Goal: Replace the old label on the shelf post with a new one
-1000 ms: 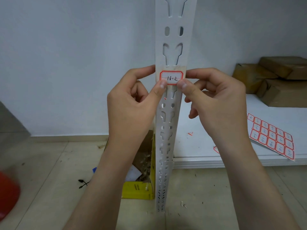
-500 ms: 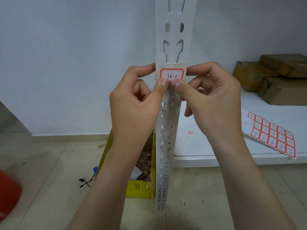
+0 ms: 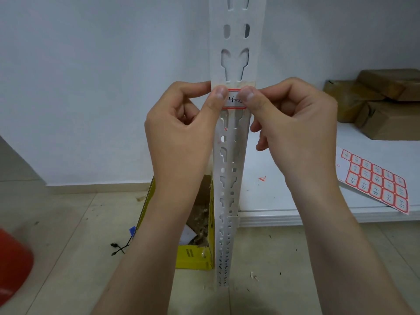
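Note:
A white perforated shelf post (image 3: pixel 231 155) stands upright in the middle of the view. A red-bordered white label (image 3: pixel 234 103) with handwritten marks sits on the post, over a strip of yellowish tape residue. My left hand (image 3: pixel 181 130) pinches the post's left edge, its thumb pressing the label's upper left corner. My right hand (image 3: pixel 293 123) mirrors it on the right edge, thumb on the upper right corner. Both thumbs cover parts of the label.
A sheet of red-bordered labels (image 3: pixel 375 183) lies on the white shelf board (image 3: pixel 295 201) at right, with brown wrapped parcels (image 3: pixel 372 103) behind. A yellow cardboard box (image 3: pixel 195 235) of scraps stands on the tiled floor behind the post. A red object (image 3: pixel 11 262) is at far left.
Both thumbs slid from the label's bottom edge up to its top corners, pressing it against the post. The view shifted slightly downward.

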`<control>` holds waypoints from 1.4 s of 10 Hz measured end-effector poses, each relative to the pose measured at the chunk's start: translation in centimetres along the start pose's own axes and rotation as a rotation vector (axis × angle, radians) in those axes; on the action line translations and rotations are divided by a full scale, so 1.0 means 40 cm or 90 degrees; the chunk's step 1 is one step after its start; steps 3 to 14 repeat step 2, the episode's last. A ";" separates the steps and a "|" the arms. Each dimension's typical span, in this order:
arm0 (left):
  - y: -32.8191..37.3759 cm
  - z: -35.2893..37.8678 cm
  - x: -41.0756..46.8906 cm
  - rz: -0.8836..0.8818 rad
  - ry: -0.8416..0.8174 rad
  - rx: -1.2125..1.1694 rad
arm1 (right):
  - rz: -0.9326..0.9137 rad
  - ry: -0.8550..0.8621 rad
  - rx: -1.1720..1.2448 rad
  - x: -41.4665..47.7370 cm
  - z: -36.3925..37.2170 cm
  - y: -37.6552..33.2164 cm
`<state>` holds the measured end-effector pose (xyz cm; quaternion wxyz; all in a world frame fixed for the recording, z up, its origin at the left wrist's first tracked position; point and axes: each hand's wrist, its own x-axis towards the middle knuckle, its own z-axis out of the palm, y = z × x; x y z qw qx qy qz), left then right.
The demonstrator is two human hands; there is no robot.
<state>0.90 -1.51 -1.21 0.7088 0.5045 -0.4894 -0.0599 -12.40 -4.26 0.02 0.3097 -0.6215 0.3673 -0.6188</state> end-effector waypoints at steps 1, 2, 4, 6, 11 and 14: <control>0.006 -0.007 0.008 -0.006 -0.012 -0.001 | 0.014 -0.008 -0.005 0.000 -0.003 -0.011; 0.012 -0.033 0.008 -0.007 -0.044 0.025 | 0.003 -0.019 -0.039 -0.011 -0.020 -0.022; 0.012 -0.033 0.008 -0.007 -0.044 0.025 | 0.003 -0.019 -0.039 -0.011 -0.020 -0.022; 0.012 -0.033 0.008 -0.007 -0.044 0.025 | 0.003 -0.019 -0.039 -0.011 -0.020 -0.022; 0.012 -0.033 0.008 -0.007 -0.044 0.025 | 0.003 -0.019 -0.039 -0.011 -0.020 -0.022; 0.012 -0.033 0.008 -0.007 -0.044 0.025 | 0.003 -0.019 -0.039 -0.011 -0.020 -0.022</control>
